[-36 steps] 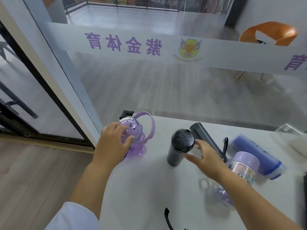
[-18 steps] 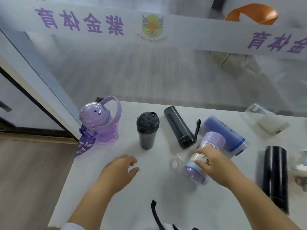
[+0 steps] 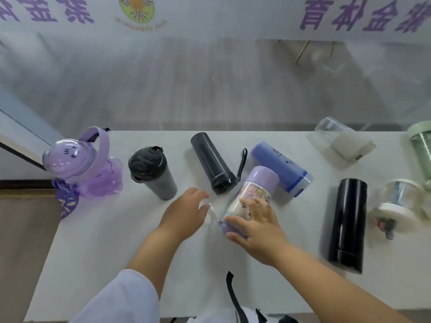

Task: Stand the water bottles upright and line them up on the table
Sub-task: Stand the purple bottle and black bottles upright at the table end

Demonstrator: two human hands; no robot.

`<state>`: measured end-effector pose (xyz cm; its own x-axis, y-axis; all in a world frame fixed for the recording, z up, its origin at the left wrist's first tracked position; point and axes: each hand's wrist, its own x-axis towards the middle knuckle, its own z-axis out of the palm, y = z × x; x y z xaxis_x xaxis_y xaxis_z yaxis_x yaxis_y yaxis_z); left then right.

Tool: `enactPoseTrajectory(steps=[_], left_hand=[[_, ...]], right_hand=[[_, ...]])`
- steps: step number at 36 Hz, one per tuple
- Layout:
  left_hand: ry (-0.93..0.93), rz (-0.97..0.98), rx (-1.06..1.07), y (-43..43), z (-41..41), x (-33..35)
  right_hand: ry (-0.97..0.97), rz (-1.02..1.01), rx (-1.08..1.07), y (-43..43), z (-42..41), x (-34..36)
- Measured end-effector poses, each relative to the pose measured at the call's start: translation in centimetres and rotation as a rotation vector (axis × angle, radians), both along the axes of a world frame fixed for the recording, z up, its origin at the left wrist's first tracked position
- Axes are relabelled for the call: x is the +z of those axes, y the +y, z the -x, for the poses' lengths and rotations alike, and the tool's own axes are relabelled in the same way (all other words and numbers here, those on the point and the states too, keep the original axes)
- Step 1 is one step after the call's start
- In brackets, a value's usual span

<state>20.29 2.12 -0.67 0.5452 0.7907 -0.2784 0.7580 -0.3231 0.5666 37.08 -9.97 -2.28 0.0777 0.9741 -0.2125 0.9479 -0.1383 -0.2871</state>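
My right hand (image 3: 256, 227) grips a small lilac cartoon bottle (image 3: 254, 192) that lies tilted on the white table (image 3: 105, 241). My left hand (image 3: 186, 213) hovers open just left of it, near its clear loop. A purple cat-shaped bottle (image 3: 79, 164) and a dark grey tumbler (image 3: 151, 173) stand upright at the left. A slim dark bottle (image 3: 212, 162), a blue bottle (image 3: 282, 169) and a black flask (image 3: 349, 220) lie on their sides.
A clear bottle with a white cap (image 3: 338, 143) lies at the back right. A green-lidded jar (image 3: 422, 145) and a clear jar with a white lid (image 3: 401, 201) lie at the right edge. A glass wall (image 3: 210, 78) runs behind the table. A black strap (image 3: 233, 292) hangs at the near edge.
My left hand has left the purple cat bottle and moved right toward the lilac bottle. My right hand has let go of the grey tumbler and taken hold of the lilac bottle.
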Motion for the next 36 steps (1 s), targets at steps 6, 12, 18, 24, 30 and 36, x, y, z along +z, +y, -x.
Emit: enactPoseTrajectory(steps=[6,12,18,24,30,36], left_hand=[[-0.041,-0.083,0.012,0.6,-3.2,-0.4],[0.136,-0.096,-0.041,1.0,-7.0,-0.9],[0.232,-0.042,0.003,1.2,-8.9,-2.5],[0.099,-0.169,0.083,0.7,-8.3,-3.9],[0.112,-0.211,0.118,-0.1,-6.3,-4.0],[0.036,-0.304,0.137,-1.5,-4.2,-3.7]], right_hand=[[0.135,-0.189,-0.188,-1.9,-1.9,-1.2],[0.337,-0.082,-0.391,-4.0,-4.1,-1.1],[0.509,-0.005,-0.587,-5.3,-4.6,-1.0],[0.601,0.099,-0.767,-5.7,-4.7,-1.5],[0.743,0.148,-0.866,-5.5,-4.4,-1.2],[0.73,0.124,-0.899,-5.1,-4.5,-0.3]])
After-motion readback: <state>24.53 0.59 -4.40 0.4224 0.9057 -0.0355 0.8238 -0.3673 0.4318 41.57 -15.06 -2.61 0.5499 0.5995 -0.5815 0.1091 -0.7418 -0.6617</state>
